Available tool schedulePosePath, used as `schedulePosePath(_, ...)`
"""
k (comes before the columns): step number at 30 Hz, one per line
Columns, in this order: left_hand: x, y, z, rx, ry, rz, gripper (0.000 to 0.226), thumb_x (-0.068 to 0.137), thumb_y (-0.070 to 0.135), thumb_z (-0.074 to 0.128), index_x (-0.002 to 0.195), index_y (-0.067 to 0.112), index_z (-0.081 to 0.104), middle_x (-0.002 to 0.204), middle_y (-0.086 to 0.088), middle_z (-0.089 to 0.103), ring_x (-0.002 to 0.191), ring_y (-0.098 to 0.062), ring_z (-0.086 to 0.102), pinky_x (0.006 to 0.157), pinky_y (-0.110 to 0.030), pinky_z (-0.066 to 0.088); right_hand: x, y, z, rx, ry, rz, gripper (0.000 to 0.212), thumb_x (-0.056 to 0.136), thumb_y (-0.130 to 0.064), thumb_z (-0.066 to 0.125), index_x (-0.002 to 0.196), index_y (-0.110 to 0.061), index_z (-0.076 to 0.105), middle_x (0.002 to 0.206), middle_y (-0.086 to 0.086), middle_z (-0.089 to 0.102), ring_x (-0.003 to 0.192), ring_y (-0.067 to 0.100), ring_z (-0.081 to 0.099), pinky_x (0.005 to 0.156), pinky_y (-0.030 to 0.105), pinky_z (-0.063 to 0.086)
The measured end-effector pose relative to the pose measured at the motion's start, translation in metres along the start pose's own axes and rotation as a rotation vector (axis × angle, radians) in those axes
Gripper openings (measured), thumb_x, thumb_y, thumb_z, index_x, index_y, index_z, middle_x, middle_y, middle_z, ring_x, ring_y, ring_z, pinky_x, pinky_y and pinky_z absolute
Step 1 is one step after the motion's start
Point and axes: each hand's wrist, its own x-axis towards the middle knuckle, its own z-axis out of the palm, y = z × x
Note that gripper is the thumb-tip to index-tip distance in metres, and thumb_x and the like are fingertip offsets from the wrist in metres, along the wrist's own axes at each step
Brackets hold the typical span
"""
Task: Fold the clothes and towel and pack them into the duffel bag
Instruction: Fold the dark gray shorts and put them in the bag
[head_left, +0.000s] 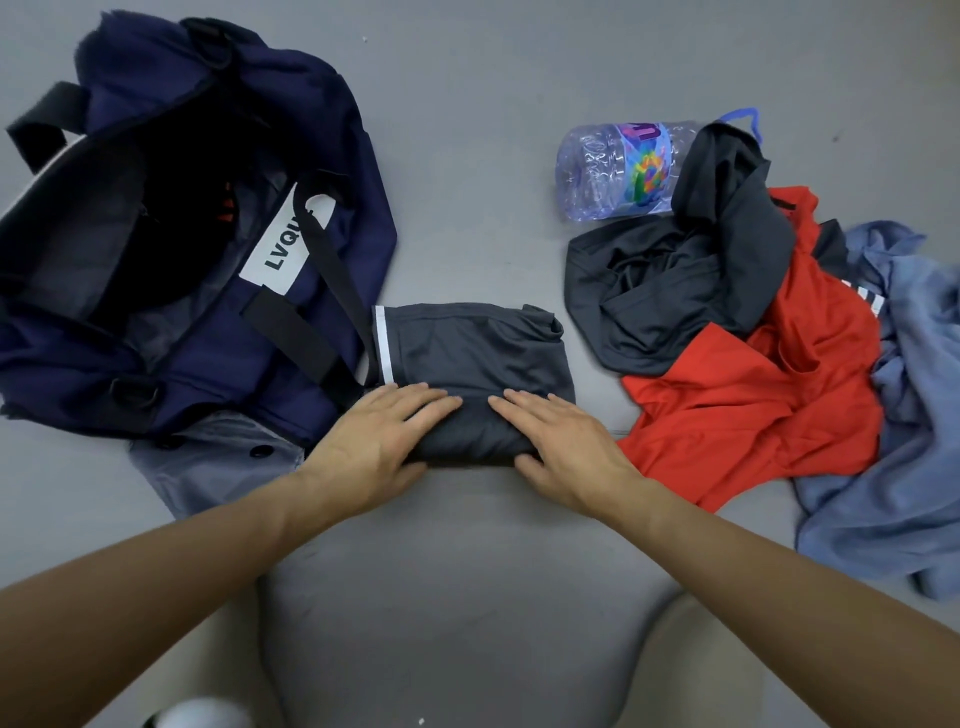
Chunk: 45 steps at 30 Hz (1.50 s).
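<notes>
A dark grey garment with a white stripe (462, 348) lies folded on the grey floor in front of me. My left hand (374, 441) and my right hand (561, 447) lie on its near rolled edge, thumbs tucked under the fold and fingers spread on top. The navy duffel bag (208, 332) lies at the left with its mouth gaping and black straps across it. At the right is a loose heap: a dark grey garment (675, 291), a red shirt (769, 405) and a light blue cloth (904, 441).
An empty clear plastic bottle with a colourful label (618, 169) lies on its side behind the heap. A grey cloth with dark buttons (218, 462) pokes out from under the bag's near side. My knees show at the bottom edge.
</notes>
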Motion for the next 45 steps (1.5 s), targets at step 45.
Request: schedulePosePath(45,0.04,0.01,-0.036,-1.114,0.077,-0.452,0.057,0.097,0.003,0.058,0.146,0.031,0.05,0.138,0.003,0.061,0.119,-0.005,0.061,0.104,-0.028,0.049,0.037,-0.022,-0.016,0.552,0.038,0.18,0.069,0.101,-0.035,0.052,0.148,-0.063,0.011,0.138,-0.007,0.041,0.089,0.004,0.056,0.098,0.033,0.046)
